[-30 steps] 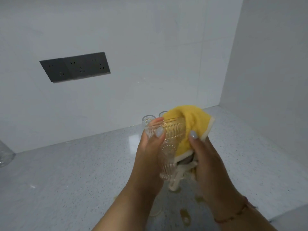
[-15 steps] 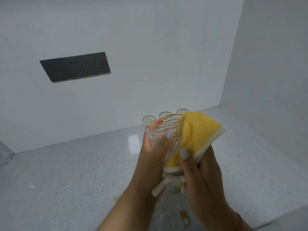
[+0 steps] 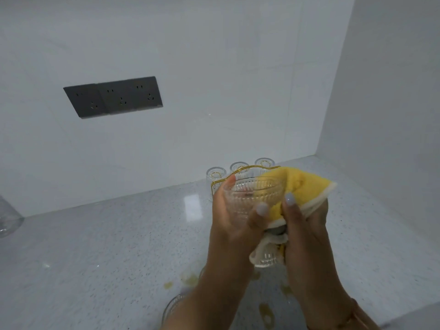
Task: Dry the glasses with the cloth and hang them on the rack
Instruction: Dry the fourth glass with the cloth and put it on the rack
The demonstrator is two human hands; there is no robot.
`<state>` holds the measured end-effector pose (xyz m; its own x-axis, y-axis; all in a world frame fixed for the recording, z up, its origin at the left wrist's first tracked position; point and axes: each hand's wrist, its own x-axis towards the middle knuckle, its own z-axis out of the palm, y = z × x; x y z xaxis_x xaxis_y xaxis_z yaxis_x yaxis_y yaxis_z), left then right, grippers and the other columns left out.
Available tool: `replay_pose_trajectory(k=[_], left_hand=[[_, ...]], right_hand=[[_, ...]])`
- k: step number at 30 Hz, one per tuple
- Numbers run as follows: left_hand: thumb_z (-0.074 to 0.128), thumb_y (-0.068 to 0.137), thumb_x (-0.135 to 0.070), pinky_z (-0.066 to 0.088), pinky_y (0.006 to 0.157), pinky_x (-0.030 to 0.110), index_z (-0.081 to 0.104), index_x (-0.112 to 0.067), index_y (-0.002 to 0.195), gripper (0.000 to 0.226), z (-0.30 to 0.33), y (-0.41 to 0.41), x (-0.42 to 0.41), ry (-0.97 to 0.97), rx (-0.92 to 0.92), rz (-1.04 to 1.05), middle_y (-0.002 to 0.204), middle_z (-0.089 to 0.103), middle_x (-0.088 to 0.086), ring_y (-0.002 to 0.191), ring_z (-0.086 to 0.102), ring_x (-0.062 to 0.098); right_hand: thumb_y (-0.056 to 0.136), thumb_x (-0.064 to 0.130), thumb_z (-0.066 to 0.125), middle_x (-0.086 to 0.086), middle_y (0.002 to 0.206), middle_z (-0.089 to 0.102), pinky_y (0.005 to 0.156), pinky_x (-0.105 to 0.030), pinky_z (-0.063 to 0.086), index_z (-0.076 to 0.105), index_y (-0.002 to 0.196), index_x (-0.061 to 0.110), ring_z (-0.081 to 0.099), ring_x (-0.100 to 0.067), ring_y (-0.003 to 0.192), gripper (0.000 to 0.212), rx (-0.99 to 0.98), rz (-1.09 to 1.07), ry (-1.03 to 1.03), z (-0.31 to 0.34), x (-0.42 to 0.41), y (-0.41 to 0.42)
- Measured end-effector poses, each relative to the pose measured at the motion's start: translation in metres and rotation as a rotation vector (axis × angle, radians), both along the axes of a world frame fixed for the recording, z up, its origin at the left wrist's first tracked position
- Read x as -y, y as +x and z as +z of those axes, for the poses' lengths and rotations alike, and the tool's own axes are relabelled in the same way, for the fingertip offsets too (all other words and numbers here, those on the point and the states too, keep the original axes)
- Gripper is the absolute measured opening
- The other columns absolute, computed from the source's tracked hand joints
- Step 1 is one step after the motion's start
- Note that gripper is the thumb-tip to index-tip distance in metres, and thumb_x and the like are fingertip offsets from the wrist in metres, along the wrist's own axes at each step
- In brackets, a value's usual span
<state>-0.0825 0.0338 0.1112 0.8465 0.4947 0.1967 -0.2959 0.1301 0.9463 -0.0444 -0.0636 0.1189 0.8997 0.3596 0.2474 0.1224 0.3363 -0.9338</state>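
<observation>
Glass (image 3: 252, 198), ribbed and unmarked, sits clamped in your left hand (image 3: 234, 225) at centre frame. Your right hand (image 3: 307, 232) pinches the yellow cloth (image 3: 302, 189) against it. Rack (image 3: 238, 173) behind is mostly hidden.

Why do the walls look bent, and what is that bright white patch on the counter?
Head view: the wide-angle lens bows the grey wall socket panel; the patch is glare on the glossy speckled grey countertop; the ribbed clear glass and yellow cloth look slightly soft.
</observation>
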Motion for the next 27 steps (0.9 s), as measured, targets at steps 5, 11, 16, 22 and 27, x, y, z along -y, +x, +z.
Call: replay_pose_trajectory(k=[5,11,16,22,27], left_hand=[[0.080,0.076,-0.044,0.051,0.097,0.050,0.040,-0.002,0.143,0.088,0.004,-0.011,0.000,-0.198,0.101,-0.328,0.135,0.055,0.028,0.121,0.058,0.043],[0.074,0.076,-0.054,0.053,0.094,0.047,0.062,-0.009,0.124,0.068,0.012,-0.005,-0.013,-0.369,0.109,-0.345,0.124,0.062,0.020,0.114,0.061,0.036],[0.031,0.102,-0.046,0.050,0.074,0.007,0.058,-0.028,0.113,0.034,0.009,-0.015,-0.007,0.228,-0.055,-0.040,0.094,0.070,-0.030,0.090,0.065,-0.013],[0.072,0.078,-0.031,0.056,0.091,0.041,0.046,-0.004,0.137,0.070,0.011,-0.017,-0.006,-0.117,0.079,-0.185,0.126,0.065,0.021,0.115,0.064,0.036],[0.078,0.078,-0.040,0.055,0.083,0.045,0.046,0.005,0.136,0.080,0.013,-0.023,-0.003,-0.248,0.144,-0.382,0.119,0.062,0.026,0.104,0.065,0.038]], right_hand=[[0.075,0.064,0.051,-0.008,0.075,0.069,0.059,-0.028,0.057,0.057,0.110,0.018,0.069,-0.019,0.066,0.058,0.002,0.206,-0.085,0.010,0.006,0.010],[0.051,0.074,0.071,0.007,0.065,0.065,0.050,-0.021,0.048,0.065,0.094,0.037,0.060,-0.008,0.054,0.056,-0.097,0.246,0.067,-0.005,0.002,-0.006],[0.061,0.063,0.072,0.007,0.092,0.070,0.061,-0.021,0.054,0.045,0.128,0.024,0.069,-0.010,0.078,0.082,0.042,0.045,0.084,-0.010,-0.004,-0.011],[0.074,0.063,0.059,0.018,0.109,0.064,0.073,-0.021,0.055,0.039,0.120,0.044,0.066,-0.006,0.097,0.054,0.350,-0.082,-0.105,-0.001,-0.001,-0.023],[0.061,0.067,0.064,-0.001,0.060,0.062,0.046,-0.023,0.046,0.065,0.087,0.033,0.060,-0.007,0.048,0.043,-0.051,0.267,-0.054,0.012,0.007,-0.004]])
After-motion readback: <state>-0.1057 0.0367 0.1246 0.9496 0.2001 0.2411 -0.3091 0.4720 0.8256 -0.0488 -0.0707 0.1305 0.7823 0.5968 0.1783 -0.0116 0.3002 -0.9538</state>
